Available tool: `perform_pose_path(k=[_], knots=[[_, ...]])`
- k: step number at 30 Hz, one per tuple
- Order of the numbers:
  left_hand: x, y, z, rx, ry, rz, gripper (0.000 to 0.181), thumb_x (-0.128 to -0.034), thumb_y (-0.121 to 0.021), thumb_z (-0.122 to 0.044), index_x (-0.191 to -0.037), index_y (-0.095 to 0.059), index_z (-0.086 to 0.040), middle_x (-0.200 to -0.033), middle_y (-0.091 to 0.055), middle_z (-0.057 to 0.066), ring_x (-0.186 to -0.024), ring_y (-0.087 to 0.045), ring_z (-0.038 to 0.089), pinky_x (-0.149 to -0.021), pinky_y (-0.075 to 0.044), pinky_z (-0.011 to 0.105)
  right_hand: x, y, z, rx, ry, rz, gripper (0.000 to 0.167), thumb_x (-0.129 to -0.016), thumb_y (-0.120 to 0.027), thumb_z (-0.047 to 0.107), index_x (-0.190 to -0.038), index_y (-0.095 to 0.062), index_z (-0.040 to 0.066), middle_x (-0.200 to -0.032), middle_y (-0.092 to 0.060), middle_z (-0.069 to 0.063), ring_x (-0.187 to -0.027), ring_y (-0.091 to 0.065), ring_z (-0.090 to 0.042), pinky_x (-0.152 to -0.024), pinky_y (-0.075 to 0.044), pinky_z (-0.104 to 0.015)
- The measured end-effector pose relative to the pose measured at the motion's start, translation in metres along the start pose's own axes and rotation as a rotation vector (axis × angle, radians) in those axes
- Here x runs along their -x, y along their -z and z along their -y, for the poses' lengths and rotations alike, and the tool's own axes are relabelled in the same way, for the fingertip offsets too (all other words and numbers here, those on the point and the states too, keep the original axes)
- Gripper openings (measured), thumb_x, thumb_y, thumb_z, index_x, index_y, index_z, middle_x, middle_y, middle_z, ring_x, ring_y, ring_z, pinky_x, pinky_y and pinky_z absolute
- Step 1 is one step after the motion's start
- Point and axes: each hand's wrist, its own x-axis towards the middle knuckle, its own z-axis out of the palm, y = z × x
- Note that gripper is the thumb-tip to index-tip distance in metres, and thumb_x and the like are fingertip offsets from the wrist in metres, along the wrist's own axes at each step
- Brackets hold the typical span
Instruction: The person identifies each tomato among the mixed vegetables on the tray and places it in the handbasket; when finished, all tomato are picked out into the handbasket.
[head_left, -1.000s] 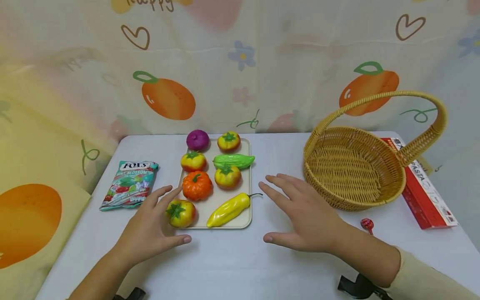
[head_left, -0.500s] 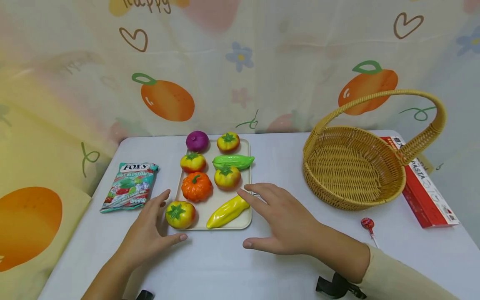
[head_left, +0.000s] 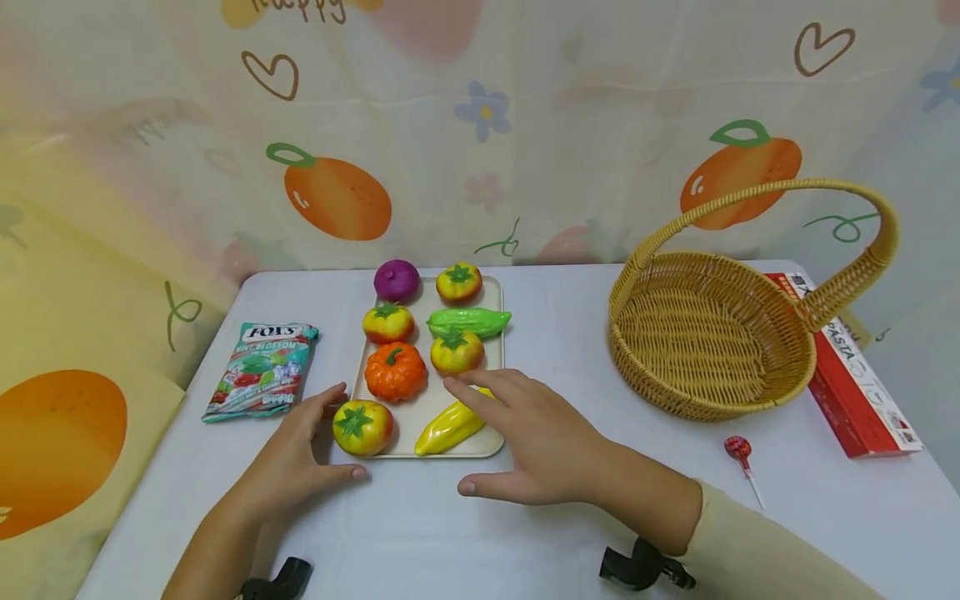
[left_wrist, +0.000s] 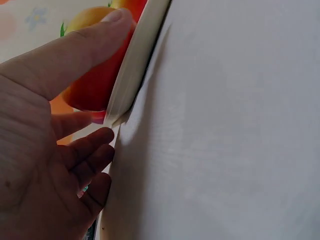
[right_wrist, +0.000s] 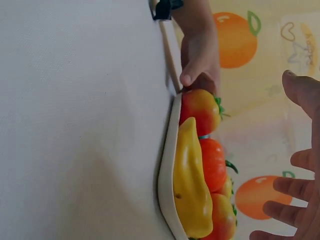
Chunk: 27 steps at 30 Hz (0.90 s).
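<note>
A cream tray (head_left: 410, 417) holds toy produce. At its front left lies a red-and-yellow fruit with a green calyx (head_left: 363, 427), and at front right a yellow pepper (head_left: 447, 430). An orange pumpkin (head_left: 395, 372), a purple onion (head_left: 397, 281), a long green vegetable (head_left: 468, 322) and more red-and-yellow fruits fill the rest. My left hand (head_left: 292, 458) is beside the tray's front left corner, fingers loosely bent, thumb apart; whether it touches the tray I cannot tell. My right hand (head_left: 532, 442), fingers extended, hovers by the front right corner, covering the pepper's stem end.
A wicker basket (head_left: 651, 379) with a tall handle stands at the right, partly over a red pasta box (head_left: 862, 404). A lollipop (head_left: 738, 448) lies in front of the basket. Left of the tray is a Fox's candy bag (head_left: 262, 371). A printed cloth (head_left: 585, 167) hangs behind the table.
My right hand has moved left, from beside the basket to the tray's right front, now over part of the pepper. My left hand has shifted slightly left and its fingers bend more.
</note>
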Motion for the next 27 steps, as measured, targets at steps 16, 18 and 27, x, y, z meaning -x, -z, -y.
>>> perform_pose_path(k=[16,18,27], knots=[[-0.008,0.004,0.011,-0.021,-0.082,-0.01,0.091,-0.0802,-0.097,-0.036,-0.156,-0.052,-0.014,-0.15,-0.057,0.01,-0.142,-0.051,0.035,-0.117,-0.039,0.053,-0.036,-0.025,0.011,-0.077,-0.014,0.011,0.096,-0.092,-0.073,0.067,-0.168,-0.036,0.021,-0.164,-0.043,-0.002,-0.149,-0.043,-0.022,-0.114,-0.046,-0.049],[-0.008,0.003,0.012,-0.027,-0.088,-0.011,0.09,-0.0804,-0.096,-0.036,-0.156,-0.052,-0.015,-0.15,-0.057,0.009,-0.142,-0.051,0.034,-0.117,-0.038,0.053,-0.042,-0.03,0.012,-0.087,0.0,0.002,0.095,-0.092,-0.074,0.066,-0.167,-0.039,0.02,-0.162,-0.045,-0.001,-0.146,-0.044,-0.021,-0.114,-0.045,-0.046],[-0.005,0.003,0.018,-0.019,-0.119,-0.025,0.088,-0.0814,-0.096,-0.035,-0.155,-0.053,-0.015,-0.148,-0.059,0.008,-0.139,-0.053,0.033,-0.117,-0.034,0.021,-0.072,-0.054,0.028,-0.092,-0.043,-0.013,0.085,-0.094,-0.07,0.067,-0.163,-0.047,0.021,-0.153,-0.052,0.002,-0.139,-0.048,-0.017,-0.114,-0.046,-0.038]])
